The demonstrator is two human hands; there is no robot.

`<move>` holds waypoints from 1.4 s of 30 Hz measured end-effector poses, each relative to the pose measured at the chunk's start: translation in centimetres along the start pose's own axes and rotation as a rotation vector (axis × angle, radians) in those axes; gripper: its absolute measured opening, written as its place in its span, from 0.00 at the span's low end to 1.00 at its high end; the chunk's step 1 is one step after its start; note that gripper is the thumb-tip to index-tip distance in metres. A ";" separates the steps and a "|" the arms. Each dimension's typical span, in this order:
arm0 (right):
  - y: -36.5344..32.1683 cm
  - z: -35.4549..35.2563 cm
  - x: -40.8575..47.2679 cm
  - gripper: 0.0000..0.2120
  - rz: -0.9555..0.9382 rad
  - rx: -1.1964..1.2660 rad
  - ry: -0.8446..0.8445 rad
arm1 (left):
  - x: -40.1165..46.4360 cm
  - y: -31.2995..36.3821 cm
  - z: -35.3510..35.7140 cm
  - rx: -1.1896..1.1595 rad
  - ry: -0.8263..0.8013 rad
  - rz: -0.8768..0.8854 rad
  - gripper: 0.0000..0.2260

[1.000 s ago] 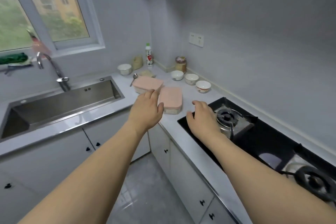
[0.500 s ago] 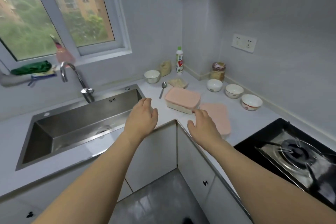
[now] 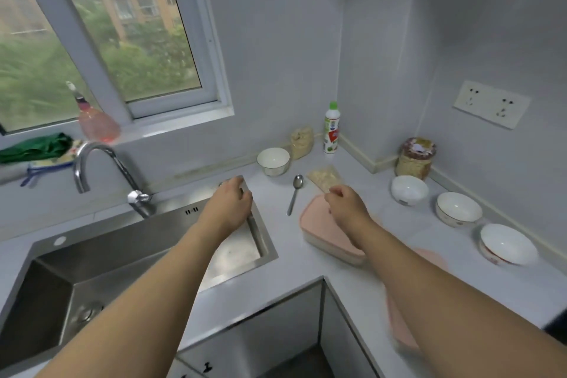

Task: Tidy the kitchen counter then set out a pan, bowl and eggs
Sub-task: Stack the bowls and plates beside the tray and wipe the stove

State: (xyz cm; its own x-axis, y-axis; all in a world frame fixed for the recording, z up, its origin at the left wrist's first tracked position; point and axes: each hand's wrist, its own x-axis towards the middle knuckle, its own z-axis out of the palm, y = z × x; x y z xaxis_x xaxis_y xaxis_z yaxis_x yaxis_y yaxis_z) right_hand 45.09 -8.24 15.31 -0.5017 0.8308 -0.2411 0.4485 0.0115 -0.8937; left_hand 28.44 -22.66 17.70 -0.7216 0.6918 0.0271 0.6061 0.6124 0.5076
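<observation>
Pink box (image 3: 322, 224); white bowl (image 3: 409, 189); green-capped bottle (image 3: 332, 127); steel sink (image 3: 129, 242).

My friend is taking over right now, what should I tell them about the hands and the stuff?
Left hand: open, over the steel sink's back corner.
Right hand: fingers pinching the clear flat packet of beige grains.
Pink-lidded plastic box lies under the right wrist; metal spoon beside it; four white ceramic bowls, one at.
Done: nothing obvious. Left: tidy counter; pan and eggs not in view.

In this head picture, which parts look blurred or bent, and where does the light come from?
Head view: daylight enters by the window; wide-angle lens bends its frame; pink soap bottle and second pink lidded box under the right forearm look smeared; steel spoon stays sharp.
</observation>
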 end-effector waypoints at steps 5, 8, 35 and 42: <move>-0.5 2.8 7.3 0.07 0.170 0.108 -0.077 | 7.8 -1.6 1.6 -0.065 -0.041 -0.084 0.21; -1.0 5.5 11.7 0.05 0.273 0.160 -0.089 | 12.2 -3.0 3.4 -0.098 -0.079 -0.106 0.20; 0.5 23.0 41.5 0.15 0.702 0.476 0.026 | 41.6 -16.0 16.1 -0.215 -0.350 -0.248 0.10; -0.3 21.0 39.7 0.15 0.645 0.535 0.124 | 40.4 -14.7 15.4 -0.214 -0.301 -0.199 0.10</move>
State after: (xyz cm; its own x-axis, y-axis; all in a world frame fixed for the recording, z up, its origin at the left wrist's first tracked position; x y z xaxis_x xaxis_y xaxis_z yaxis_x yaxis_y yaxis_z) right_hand 9.50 13.08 -1.95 -0.1693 0.6393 -0.7501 0.1928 -0.7249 -0.6614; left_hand -4.48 2.12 -1.92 -0.6688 0.6680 -0.3264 0.3583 0.6742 0.6458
